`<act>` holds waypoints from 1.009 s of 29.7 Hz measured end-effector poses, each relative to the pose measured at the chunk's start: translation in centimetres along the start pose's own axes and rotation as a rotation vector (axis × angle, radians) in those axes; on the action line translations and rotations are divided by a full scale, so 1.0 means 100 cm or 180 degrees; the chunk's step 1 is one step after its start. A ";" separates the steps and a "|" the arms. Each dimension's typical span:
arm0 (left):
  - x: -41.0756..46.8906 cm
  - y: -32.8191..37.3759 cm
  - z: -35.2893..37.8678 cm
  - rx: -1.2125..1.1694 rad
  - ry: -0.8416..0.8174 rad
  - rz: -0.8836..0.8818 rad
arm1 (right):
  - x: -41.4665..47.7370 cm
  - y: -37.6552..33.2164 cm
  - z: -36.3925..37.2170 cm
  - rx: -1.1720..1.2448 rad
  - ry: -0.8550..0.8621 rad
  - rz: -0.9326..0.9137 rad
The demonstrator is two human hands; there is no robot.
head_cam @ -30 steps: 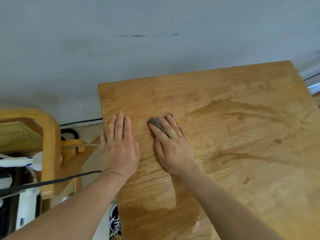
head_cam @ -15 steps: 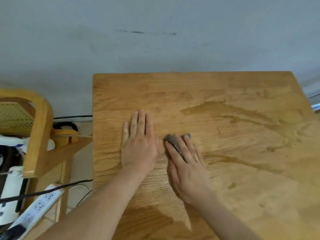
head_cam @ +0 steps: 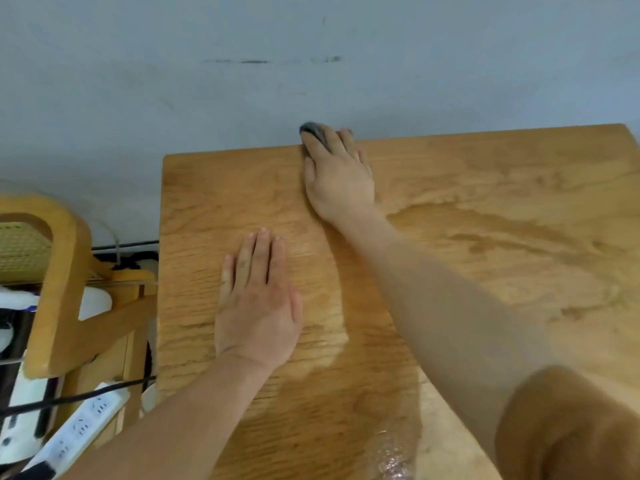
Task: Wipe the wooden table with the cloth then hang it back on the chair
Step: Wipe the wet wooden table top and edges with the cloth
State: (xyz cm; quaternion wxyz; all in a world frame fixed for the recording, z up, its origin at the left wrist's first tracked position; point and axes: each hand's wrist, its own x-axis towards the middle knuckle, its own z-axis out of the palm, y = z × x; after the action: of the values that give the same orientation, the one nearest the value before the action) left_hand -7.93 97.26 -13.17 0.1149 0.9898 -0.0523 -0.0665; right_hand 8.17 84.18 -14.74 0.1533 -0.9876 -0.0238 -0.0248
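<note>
The grey wall (head_cam: 311, 64) fills the top, and the wooden table (head_cam: 485, 174) sits right up against it. Wet streaks (head_cam: 485, 233) glisten across the table's right half. Off the left edge stands the wooden chair (head_cam: 62, 271), showing its curved back and a woven panel.

The right hand (head_cam: 337, 178) is stretched out to the far edge, left of its middle. Its fingers are straight and flat, pressing down rather than curling round anything. The left hand (head_cam: 258, 306) lies palm down near the left edge, fingers together, holding nothing.

A white power strip (head_cam: 79, 427) lies low beside the near-left corner. The cloth (head_cam: 311, 128) is a small dark grey wad, mostly hidden under the right fingertips and poking out over the far edge.
</note>
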 end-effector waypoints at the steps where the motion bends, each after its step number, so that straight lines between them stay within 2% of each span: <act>1: -0.001 0.000 0.000 0.0008 -0.0007 0.0015 | -0.034 0.004 -0.004 -0.0029 0.0084 0.0010; 5: -0.002 -0.003 0.003 0.0060 -0.0011 0.0041 | -0.194 0.016 -0.036 -0.0143 -0.0275 -0.0008; 7: -0.001 -0.004 0.004 0.0067 0.0009 0.0029 | -0.221 0.021 -0.041 -0.0224 -0.0436 -0.0057; 10: 0.000 -0.005 0.004 0.0078 0.0023 0.0028 | -0.167 0.022 -0.030 -0.0232 -0.0353 -0.0010; 13: 0.000 -0.004 0.005 0.0105 0.0036 0.0025 | -0.071 0.023 -0.017 -0.0128 -0.0104 0.0164; 16: 0.001 -0.003 0.005 0.0117 0.0055 0.0007 | -0.008 0.027 -0.014 -0.0093 -0.0142 0.0203; 18: 0.000 -0.002 0.004 0.0099 0.0033 0.0002 | -0.029 0.033 -0.015 -0.0038 0.0039 0.0227; 20: -0.002 -0.001 0.002 0.0083 -0.0020 0.0000 | -0.106 0.037 -0.025 -0.0040 0.0216 0.0311; 22: -0.002 -0.001 0.002 0.0076 -0.0045 -0.0020 | -0.194 0.034 -0.036 -0.0046 0.0040 0.0263; 24: -0.001 0.000 0.003 0.0132 -0.0059 -0.0032 | -0.241 0.030 -0.044 -0.0036 -0.0140 0.0149; 26: 0.001 0.000 0.003 0.0180 -0.0024 -0.0024 | -0.226 0.031 -0.040 0.0039 -0.0101 0.0190; 30: -0.001 0.000 0.006 0.0180 0.0077 -0.0045 | -0.104 0.027 -0.023 0.0094 0.0110 0.0321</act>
State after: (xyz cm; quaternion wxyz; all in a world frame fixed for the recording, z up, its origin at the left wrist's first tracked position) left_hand -8.07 97.17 -13.79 0.0871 0.9937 -0.0457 -0.0538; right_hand -2.14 80.55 -13.94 0.1693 -0.9846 0.0284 -0.0338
